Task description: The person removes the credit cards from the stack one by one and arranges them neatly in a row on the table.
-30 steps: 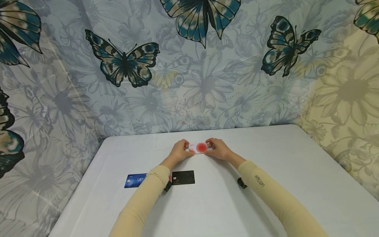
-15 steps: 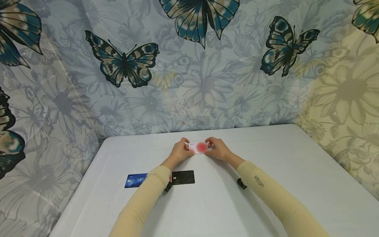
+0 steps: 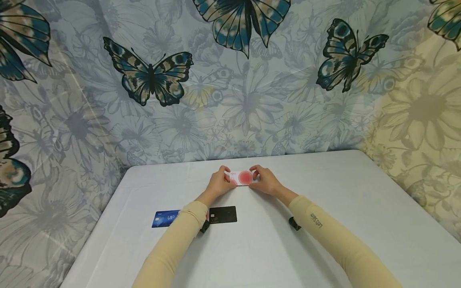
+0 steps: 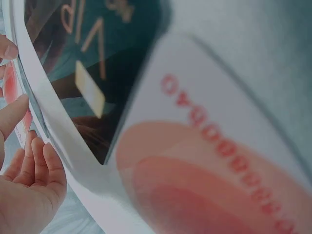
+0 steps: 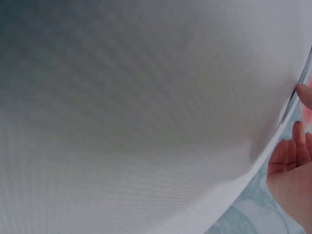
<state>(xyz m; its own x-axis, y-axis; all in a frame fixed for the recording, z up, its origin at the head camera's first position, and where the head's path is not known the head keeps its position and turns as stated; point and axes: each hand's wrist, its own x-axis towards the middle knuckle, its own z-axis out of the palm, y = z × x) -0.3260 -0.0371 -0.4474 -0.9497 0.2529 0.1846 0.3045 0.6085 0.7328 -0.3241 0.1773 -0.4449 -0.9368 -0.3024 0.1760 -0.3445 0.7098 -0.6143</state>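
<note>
Near the far side of the table, a white card with pink-red circles is held upright between both hands in the head view. My left hand pinches its left end between thumb and fingers, and my right hand pinches the right end. Whether its lower edge touches the table, I cannot tell. The left wrist view shows the left hand at the far left, with part of the held card beside the thumb. At the right wrist view's edge, the right hand is partly cut off.
On the white table, a blue VIP card and a black VIP card lie in a row. Between them, another white card with orange-red circles is mostly hidden by the left sleeve in the head view. Butterfly-patterned fabric hangs behind.
Both hands keep their hold on the card. The card tips slightly, and its red circle looks a little paler than before. The cards on the table have not moved.
</note>
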